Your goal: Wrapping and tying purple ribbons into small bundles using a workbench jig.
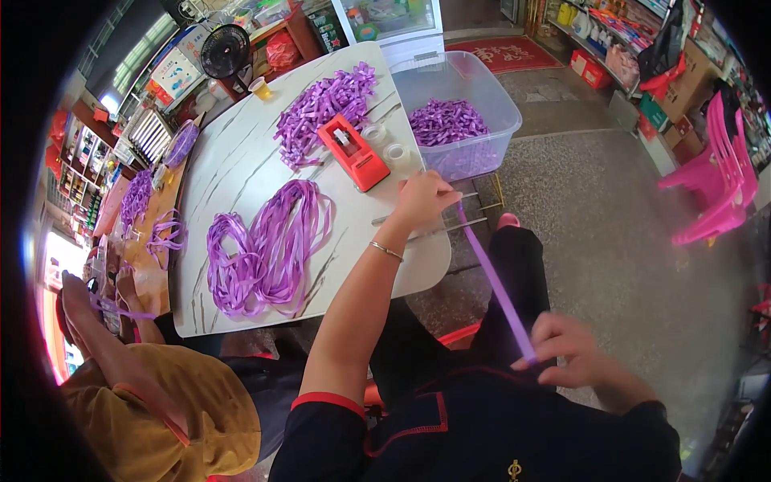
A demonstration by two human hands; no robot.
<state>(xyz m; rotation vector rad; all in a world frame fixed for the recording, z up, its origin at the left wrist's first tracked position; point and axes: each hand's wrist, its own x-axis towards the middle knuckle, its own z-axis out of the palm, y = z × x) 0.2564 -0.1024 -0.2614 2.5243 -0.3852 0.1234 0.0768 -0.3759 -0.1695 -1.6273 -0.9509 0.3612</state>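
A purple ribbon [495, 283] runs taut between my two hands, slanting down from the table's right corner toward my lap. My left hand [424, 199] pinches its upper end, close beside two thin metal rods [470, 226] that jut past the table edge. At the lower end, my right hand [572, 350] has the ribbon between thumb and fingers; this hand is slightly blurred. Just beyond my left hand stands a red tape dispenser [365, 167], with clear tape rolls [396, 153] beside it. Looped bundles of purple ribbon [281, 245] lie left of my forearm.
A pile of folded purple ribbon pieces [329, 104] covers the far part of the marble-patterned table [241, 136]. A clear plastic bin [502, 104] with more pieces stands off the right edge. A cup [260, 89] sits near a black fan [226, 52]. At left, another person's arm [100, 337] works with ribbon.
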